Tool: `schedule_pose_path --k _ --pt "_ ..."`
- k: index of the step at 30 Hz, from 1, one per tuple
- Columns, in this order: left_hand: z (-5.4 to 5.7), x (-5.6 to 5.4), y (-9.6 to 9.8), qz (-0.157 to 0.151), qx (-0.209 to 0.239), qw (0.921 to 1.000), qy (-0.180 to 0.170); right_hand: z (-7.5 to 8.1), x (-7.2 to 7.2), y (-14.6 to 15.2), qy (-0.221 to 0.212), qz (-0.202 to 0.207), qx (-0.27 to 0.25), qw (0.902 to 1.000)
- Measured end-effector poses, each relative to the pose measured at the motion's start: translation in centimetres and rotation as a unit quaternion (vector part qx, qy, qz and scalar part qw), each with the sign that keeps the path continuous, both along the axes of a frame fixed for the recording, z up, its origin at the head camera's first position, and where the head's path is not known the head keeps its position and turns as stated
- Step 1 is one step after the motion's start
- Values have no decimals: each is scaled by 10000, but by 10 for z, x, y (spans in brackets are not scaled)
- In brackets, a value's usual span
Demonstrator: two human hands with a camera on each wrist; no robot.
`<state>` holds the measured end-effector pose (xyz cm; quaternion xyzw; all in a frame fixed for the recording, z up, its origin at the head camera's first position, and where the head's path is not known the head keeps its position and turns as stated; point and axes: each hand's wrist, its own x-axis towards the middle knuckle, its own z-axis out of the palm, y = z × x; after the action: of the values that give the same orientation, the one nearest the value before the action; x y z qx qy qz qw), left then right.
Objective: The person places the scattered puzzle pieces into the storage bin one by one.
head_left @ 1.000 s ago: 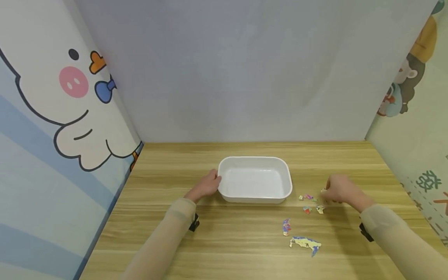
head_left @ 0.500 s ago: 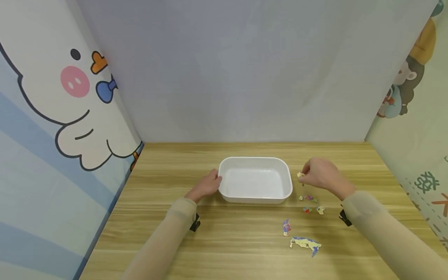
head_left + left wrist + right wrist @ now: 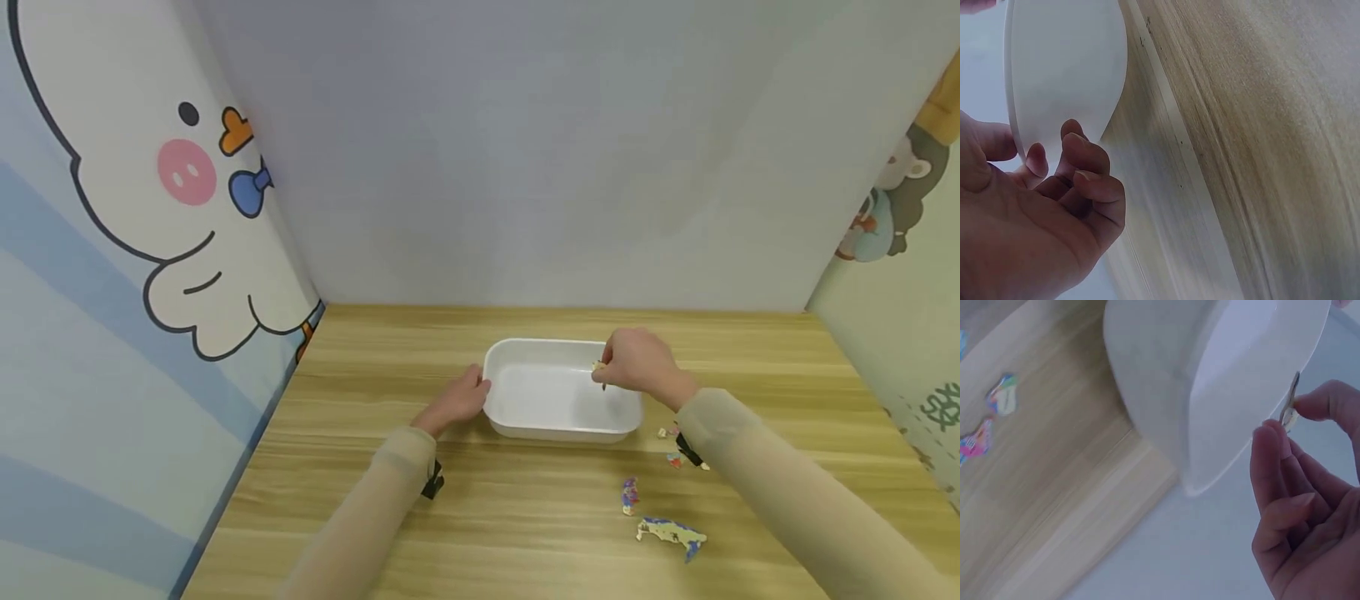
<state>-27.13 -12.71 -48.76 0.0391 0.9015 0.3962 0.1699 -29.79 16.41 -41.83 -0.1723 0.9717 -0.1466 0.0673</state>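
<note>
On the table [image 3: 525,525], the tray [image 3: 555,434] stretches left-right; above, a held piece [image 3: 1290,403].

A plain pale grey backdrop [image 3: 525,167] stands behind the wood-grain table [image 3: 382,350]. To the left, a blue-striped panel [image 3: 67,375] carries a white cartoon duck [image 3: 112,100] with an orange beak [image 3: 236,132] and pink cheek; the pale green right panel [image 3: 885,342] shows a dark-haired cartoon figure [image 3: 924,179]. The light is soft.

A hand could slip in over the near rim of the white tray [image 3: 558,432]; the left hand [image 3: 457,400] blocks its left end, and the right hand [image 3: 639,363] (sleeve [image 3: 787,479] trailing behind) bars the right.
</note>
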Motion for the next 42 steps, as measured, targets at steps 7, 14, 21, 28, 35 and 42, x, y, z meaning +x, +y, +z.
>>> schedule_pose_path --k 7,14,21,28,35,42 --pt "0 0 0 50 107 9999 9 -3 -8 -48 -242 -261 320 9989" --pt "-1 2 1 91 98 9999 58 -9 -20 -76 -437 -290 457 9976" --pt "-4 5 0 48 137 9998 146 -22 -30 -96 -590 -88 510 9969" --pt "-7 4 0 104 87 9998 124 -27 -37 -113 -748 -149 531 9957" --pt "-5 7 -1 61 215 9997 74 -30 -38 -122 -747 -135 592 9954" --pt "-4 7 -3 36 353 9994 36 -35 -40 -131 -682 -88 602 9958"
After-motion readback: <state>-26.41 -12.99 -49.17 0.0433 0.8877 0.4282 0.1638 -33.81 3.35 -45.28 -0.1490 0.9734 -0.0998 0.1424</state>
